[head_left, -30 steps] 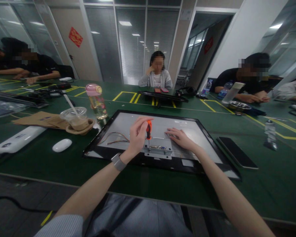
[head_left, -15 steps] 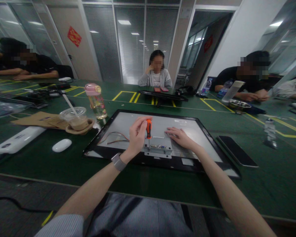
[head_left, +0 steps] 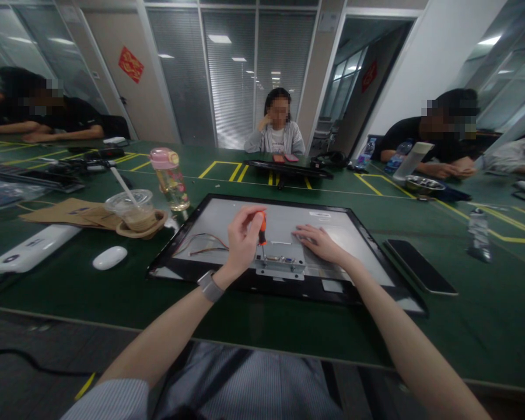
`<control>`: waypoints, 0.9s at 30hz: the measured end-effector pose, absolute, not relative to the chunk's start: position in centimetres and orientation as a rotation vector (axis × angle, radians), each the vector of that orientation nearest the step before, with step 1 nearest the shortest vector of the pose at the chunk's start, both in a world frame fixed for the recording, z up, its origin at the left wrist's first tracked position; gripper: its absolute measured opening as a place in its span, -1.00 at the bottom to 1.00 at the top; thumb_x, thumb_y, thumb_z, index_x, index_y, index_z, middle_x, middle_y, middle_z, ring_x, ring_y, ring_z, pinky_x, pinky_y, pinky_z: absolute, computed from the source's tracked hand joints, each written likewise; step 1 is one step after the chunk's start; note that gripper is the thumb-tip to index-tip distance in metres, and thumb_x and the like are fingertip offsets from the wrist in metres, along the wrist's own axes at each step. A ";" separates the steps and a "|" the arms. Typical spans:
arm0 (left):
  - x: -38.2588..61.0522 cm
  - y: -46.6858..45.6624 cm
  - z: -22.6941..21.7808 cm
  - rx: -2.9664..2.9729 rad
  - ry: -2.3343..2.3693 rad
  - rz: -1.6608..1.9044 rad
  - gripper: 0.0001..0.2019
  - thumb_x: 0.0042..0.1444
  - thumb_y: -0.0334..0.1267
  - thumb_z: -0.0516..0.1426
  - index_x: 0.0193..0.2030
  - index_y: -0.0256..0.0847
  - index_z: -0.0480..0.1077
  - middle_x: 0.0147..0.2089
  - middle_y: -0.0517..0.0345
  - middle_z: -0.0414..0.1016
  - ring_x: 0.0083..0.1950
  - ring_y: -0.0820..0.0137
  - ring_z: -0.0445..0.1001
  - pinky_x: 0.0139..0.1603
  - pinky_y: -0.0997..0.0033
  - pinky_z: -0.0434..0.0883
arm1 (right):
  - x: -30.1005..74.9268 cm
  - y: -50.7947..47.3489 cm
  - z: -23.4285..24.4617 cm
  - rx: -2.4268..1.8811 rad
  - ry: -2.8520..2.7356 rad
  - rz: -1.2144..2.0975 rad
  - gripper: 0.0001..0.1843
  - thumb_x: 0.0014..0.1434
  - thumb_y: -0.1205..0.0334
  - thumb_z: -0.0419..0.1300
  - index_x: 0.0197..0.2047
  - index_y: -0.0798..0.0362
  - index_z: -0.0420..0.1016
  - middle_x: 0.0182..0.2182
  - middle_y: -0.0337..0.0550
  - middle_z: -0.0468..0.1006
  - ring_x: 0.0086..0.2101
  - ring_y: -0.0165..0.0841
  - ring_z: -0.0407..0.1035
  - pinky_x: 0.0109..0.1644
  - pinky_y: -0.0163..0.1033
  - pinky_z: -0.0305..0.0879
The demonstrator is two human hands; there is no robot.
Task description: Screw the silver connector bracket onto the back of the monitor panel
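Observation:
A monitor panel (head_left: 210, 224) in a black frame lies back side up on the green table in front of me. My left hand (head_left: 241, 239) is closed round an orange-handled screwdriver (head_left: 262, 228), held upright with its tip on the metal connector bracket (head_left: 280, 265) at the panel's near edge. My right hand (head_left: 320, 243) lies flat, fingers spread, on the grey metal back just right of the bracket. Thin orange and brown wires (head_left: 201, 243) curl over the panel to the left of my left hand.
Left of the panel are a white mouse (head_left: 109, 257), a plastic cup with straw (head_left: 133, 213), a pink-capped bottle (head_left: 170, 179) and a white bar (head_left: 30, 248). A black phone (head_left: 420, 268) lies to the right. Other people sit round the table; another panel (head_left: 289, 170) lies opposite.
My left hand has shifted its fingers round the screwdriver handle, covering more of it. The right hand stays flat on the panel.

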State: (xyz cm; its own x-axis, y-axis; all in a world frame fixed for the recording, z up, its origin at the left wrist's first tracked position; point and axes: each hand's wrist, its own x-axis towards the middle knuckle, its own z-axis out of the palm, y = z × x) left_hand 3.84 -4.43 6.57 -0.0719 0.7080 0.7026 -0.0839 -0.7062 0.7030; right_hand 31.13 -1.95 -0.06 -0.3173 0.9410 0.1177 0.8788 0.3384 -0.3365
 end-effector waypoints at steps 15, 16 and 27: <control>3.9 -4.4 6.5 1.689 0.702 1.869 -0.85 0.30 -0.28 0.15 -0.13 -0.17 0.57 -0.27 0.13 0.48 -0.27 0.43 0.46 -0.21 0.42 0.42 | 31.3 -1.8 -0.3 -1.612 -2.324 0.284 -0.56 0.43 0.15 0.02 0.30 -0.24 0.46 0.38 -0.10 0.35 0.39 0.02 0.10 0.36 0.49 -0.05; 3.9 -4.4 6.5 1.699 0.711 1.901 -0.89 0.26 -0.29 0.20 -0.17 -0.17 0.58 -0.27 0.15 0.46 -0.27 0.43 0.44 -0.20 0.43 0.40 | 31.4 -1.8 -0.3 -1.610 -2.323 0.282 -0.56 0.43 0.15 0.02 0.30 -0.24 0.46 0.38 -0.10 0.35 0.39 0.02 0.10 0.36 0.50 -0.05; 3.8 -4.4 6.5 1.678 0.691 1.837 -0.80 0.33 -0.25 0.11 -0.09 -0.17 0.58 -0.24 0.09 0.53 -0.25 0.40 0.48 -0.20 0.39 0.44 | 31.3 -1.8 -0.3 -1.616 -2.316 0.295 -0.55 0.43 0.15 0.01 0.30 -0.22 0.46 0.38 -0.09 0.34 0.40 0.01 0.08 0.38 0.48 -0.07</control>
